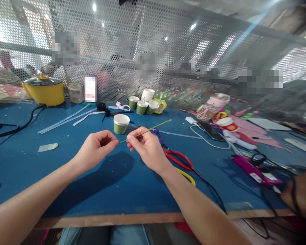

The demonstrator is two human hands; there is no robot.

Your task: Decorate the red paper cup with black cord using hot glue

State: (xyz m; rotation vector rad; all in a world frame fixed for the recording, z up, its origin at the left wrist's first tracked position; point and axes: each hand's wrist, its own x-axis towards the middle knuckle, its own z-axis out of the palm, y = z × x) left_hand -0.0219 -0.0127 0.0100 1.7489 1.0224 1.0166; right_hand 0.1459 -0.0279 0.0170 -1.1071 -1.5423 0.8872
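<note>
My left hand (99,148) is closed in a pinch at the near-left end of a thin green wire (159,126), which looks like a floral stem. The same wire passes between the thumb and fingers of my right hand (148,147), and its longer part sticks out up and to the right. Both hands are raised over the blue table, a short gap apart. Just behind them stands a small green-and-white cup (121,124). A blue tool (158,135) with a black cord lies partly hidden behind my right hand.
Red (180,159) and yellow (186,175) handles lie under my right forearm. Farther back are several small cups (142,108), clear strips (63,119), a phone (90,89) and a yellow pot (49,92). Cables and a magenta box (255,172) lie right, near another person's hand (299,194).
</note>
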